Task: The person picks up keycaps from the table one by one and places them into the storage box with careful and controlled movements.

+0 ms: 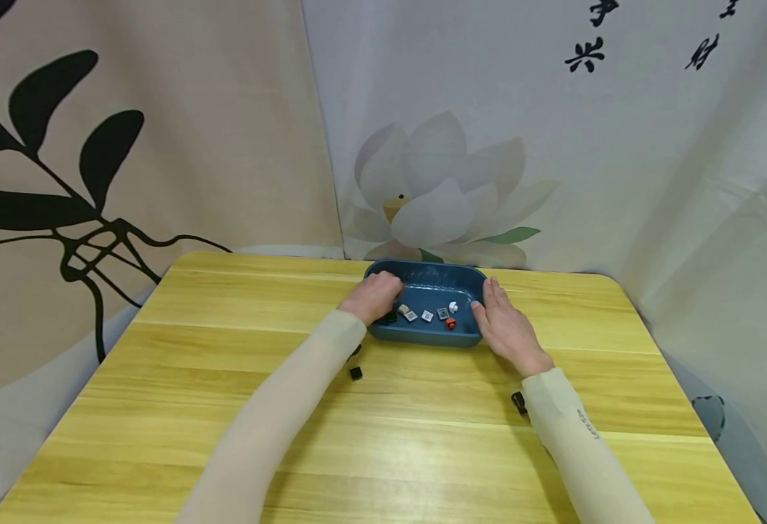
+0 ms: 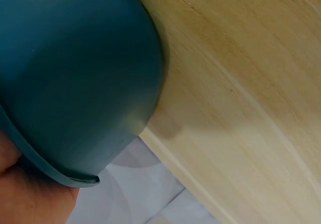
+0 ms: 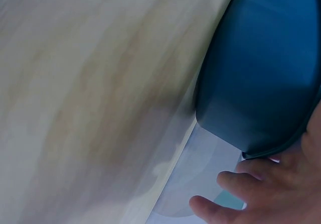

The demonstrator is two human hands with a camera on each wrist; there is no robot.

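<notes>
A blue rectangular tray (image 1: 423, 337) sits near the far edge of the table. In the head view my left hand (image 1: 372, 297) grips its left end, fingers curled over the rim. The left wrist view shows that hand (image 2: 35, 196) at the rim of the tray (image 2: 85, 83). My right hand (image 1: 509, 327) lies along the right end with fingers straight and thumb at the rim. Fingers (image 3: 241, 184) extend past the tray's corner in the right wrist view. Inside lie several small whitish and grey block-like pieces (image 1: 427, 316) and a red piece (image 1: 450, 323).
Small black pieces lie on the wooden table (image 1: 423, 451): one black block (image 1: 356, 373) by the left forearm, another black piece (image 1: 519, 402) beside the right sleeve. Behind the table's far edge hangs a printed curtain (image 1: 436, 145).
</notes>
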